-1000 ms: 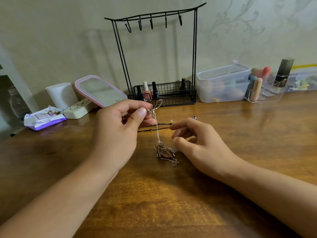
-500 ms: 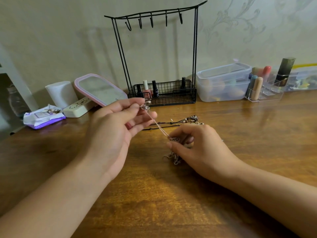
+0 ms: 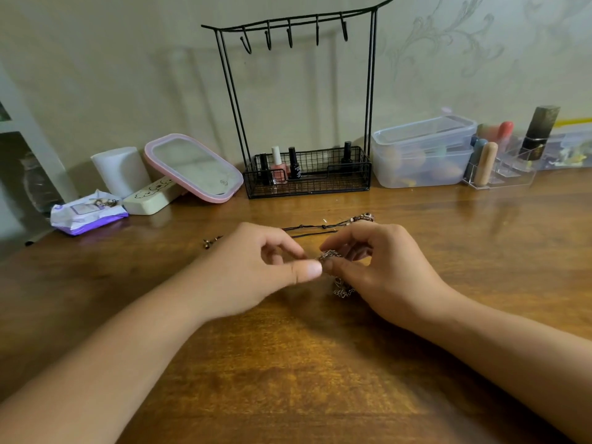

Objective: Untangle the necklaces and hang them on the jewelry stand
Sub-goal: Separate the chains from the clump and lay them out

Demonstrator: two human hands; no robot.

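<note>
1. Since half a second ago our left hand (image 3: 256,270) has dropped from chest height to just above the bench (image 3: 288,363), and the taut stretch of chain between our hands has collapsed into a bunch.
2. Both hands now meet at the tangled chain necklace (image 3: 330,256). Our left grip is nearly closed, thumb and forefinger pinching the chain's left edge; our right hand (image 3: 387,274) has its fingers curled round the bunch from the right and above. A loose tail of links (image 3: 342,291) hangs below the right thumb, touching the wood.
3. We judge the next pull runs left to right, since the knot sits directly between the two grips and equally near both. The chain is fine metal, limp, likely to snag on itself.
4. Just beyond lies the black cord necklace (image 3: 307,227), thin and straight, its long axis left to right, a beaded pendant (image 3: 363,216) at its right end.
5. Farthest stands the jewelry stand (image 3: 371,91), black wire with a mesh basket, its five hooks (image 3: 290,38) bare.
</note>
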